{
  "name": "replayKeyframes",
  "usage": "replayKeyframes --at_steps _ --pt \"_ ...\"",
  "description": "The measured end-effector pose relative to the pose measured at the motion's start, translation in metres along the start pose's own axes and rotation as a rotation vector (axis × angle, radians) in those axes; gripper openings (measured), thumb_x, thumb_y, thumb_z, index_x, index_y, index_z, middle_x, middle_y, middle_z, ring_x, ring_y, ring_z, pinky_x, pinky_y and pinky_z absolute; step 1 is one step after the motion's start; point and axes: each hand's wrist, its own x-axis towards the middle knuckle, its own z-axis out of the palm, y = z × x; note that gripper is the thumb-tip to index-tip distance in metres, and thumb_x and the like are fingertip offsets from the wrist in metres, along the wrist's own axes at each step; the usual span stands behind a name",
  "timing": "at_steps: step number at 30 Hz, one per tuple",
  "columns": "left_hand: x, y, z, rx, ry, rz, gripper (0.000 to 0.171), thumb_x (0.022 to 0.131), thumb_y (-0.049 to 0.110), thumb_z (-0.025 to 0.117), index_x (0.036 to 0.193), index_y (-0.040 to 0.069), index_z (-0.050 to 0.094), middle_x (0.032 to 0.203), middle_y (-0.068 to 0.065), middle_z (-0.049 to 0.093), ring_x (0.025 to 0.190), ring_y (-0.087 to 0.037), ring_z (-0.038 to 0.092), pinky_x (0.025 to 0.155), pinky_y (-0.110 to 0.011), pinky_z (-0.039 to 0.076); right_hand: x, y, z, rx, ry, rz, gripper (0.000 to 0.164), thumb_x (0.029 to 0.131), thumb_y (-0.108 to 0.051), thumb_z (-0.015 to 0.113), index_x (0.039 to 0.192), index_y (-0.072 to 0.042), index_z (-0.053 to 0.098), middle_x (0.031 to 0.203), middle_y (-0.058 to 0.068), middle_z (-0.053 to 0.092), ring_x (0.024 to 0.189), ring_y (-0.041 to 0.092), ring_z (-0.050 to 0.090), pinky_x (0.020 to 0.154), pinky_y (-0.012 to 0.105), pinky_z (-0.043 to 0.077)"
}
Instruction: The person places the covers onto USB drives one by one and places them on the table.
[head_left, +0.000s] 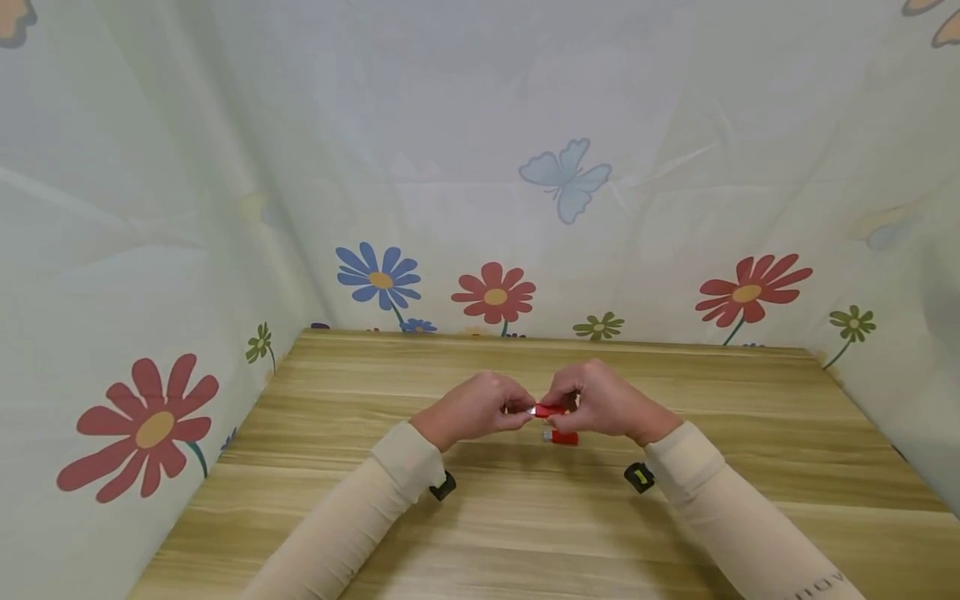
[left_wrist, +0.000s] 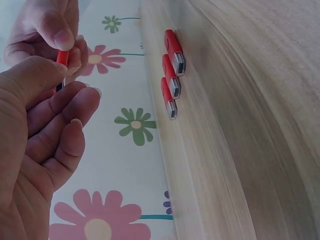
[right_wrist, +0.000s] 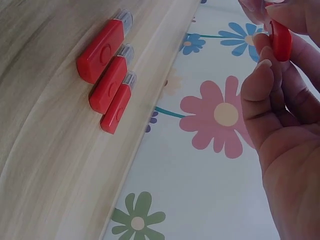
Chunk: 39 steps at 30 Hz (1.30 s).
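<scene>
A red USB flash drive (head_left: 550,411) is held between the two hands above the table. My right hand (head_left: 603,402) pinches its red body (right_wrist: 281,44) between thumb and fingers. At its silver end, my left hand (head_left: 476,408) pinches with thumb and forefinger; those fingertips partly hide that end. In the left wrist view, the other fingers of the left hand (left_wrist: 45,130) are loosely bent. Below the hands, three more red flash drives lie side by side on the table: one (right_wrist: 102,52), a second (right_wrist: 109,85) and a third (right_wrist: 117,109). Clear caps cover their silver plugs.
The wood-grain table (head_left: 360,375) ends at a pale cloth backdrop (head_left: 420,167) printed with flowers and a butterfly. A small black device sits at the left wrist (head_left: 443,486) and another at the right wrist (head_left: 640,477).
</scene>
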Motion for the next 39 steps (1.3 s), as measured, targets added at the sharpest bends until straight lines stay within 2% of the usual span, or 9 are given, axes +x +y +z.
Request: replayKeyframes --at_steps 5,9,13,17,21,24,29,35,39 --pt "0.005 -0.004 0.002 -0.006 -0.003 -0.017 0.015 0.094 0.018 0.076 0.106 0.013 0.081 0.09 0.003 0.077 0.07 -0.002 0.06 0.071 -0.01 0.052 0.001 0.009 0.0 0.034 0.002 -0.01 0.022 0.083 -0.004 0.081 0.09 -0.025 0.081 0.079 -0.011 0.071 0.065 0.005 0.058 0.058 0.026 0.055" --pt "0.012 -0.009 0.003 -0.018 0.016 -0.053 0.019 0.094 0.023 0.076 0.11 0.014 0.08 0.095 0.003 0.079 0.074 0.0 0.064 0.074 -0.011 0.054 0.0 0.017 -0.003 0.054 0.042 0.011 0.02 0.083 -0.003 0.081 0.093 -0.021 0.082 0.082 -0.005 0.074 0.065 0.006 0.058 0.057 0.028 0.054" --pt "0.023 -0.017 0.006 -0.043 0.038 -0.097 0.022 0.093 0.024 0.076 0.113 0.014 0.079 0.096 0.004 0.079 0.077 0.002 0.068 0.076 -0.013 0.056 0.0 0.025 -0.008 0.051 0.078 0.072 0.016 0.084 -0.008 0.082 0.098 -0.017 0.082 0.087 -0.002 0.076 0.068 0.008 0.061 0.059 0.03 0.055" --pt "0.035 -0.025 0.01 -0.058 0.034 -0.164 0.022 0.094 0.024 0.076 0.113 0.014 0.078 0.096 0.004 0.078 0.079 0.001 0.068 0.078 -0.014 0.056 0.002 0.031 -0.012 0.021 0.1 0.148 0.018 0.084 -0.01 0.082 0.102 -0.014 0.08 0.09 -0.004 0.075 0.073 0.01 0.064 0.066 0.03 0.059" --pt "0.049 -0.033 0.014 -0.086 0.022 -0.248 0.021 0.094 0.023 0.075 0.112 0.012 0.078 0.096 0.004 0.077 0.08 -0.001 0.067 0.079 -0.016 0.057 0.005 0.041 -0.014 -0.035 0.127 0.183 0.019 0.083 -0.009 0.084 0.101 -0.011 0.078 0.092 -0.001 0.071 0.075 0.01 0.066 0.07 0.031 0.06" --pt "0.057 -0.043 0.022 -0.096 0.031 -0.269 0.019 0.094 0.022 0.076 0.11 0.012 0.078 0.095 0.004 0.077 0.08 -0.002 0.067 0.079 -0.017 0.057 0.007 0.05 -0.014 -0.047 0.14 0.198 0.016 0.083 -0.006 0.084 0.097 -0.01 0.078 0.094 0.002 0.069 0.076 0.012 0.067 0.072 0.033 0.061" --pt "0.07 -0.053 0.035 -0.055 0.048 -0.282 0.018 0.093 0.02 0.076 0.11 0.014 0.078 0.096 0.004 0.077 0.081 -0.003 0.068 0.08 -0.018 0.057 0.009 0.064 -0.012 -0.034 0.138 0.25 0.014 0.083 -0.002 0.082 0.095 -0.008 0.079 0.093 0.004 0.071 0.077 0.014 0.068 0.071 0.029 0.06" --pt "0.081 -0.059 0.049 -0.015 0.01 -0.352 0.018 0.093 0.019 0.077 0.11 0.014 0.078 0.099 0.002 0.077 0.086 -0.008 0.068 0.084 -0.023 0.058 0.011 0.082 -0.006 -0.047 0.111 0.302 0.013 0.084 -0.003 0.082 0.097 -0.005 0.08 0.093 0.006 0.076 0.077 0.012 0.069 0.071 0.03 0.06" --pt "0.086 -0.062 0.057 0.043 -0.01 -0.349 0.014 0.094 0.021 0.076 0.106 0.013 0.078 0.097 0.003 0.076 0.085 -0.009 0.066 0.083 -0.025 0.057 0.011 0.093 -0.002 -0.067 0.076 0.347 0.013 0.086 -0.004 0.081 0.098 -0.003 0.079 0.092 0.007 0.078 0.08 0.013 0.071 0.073 0.032 0.06"
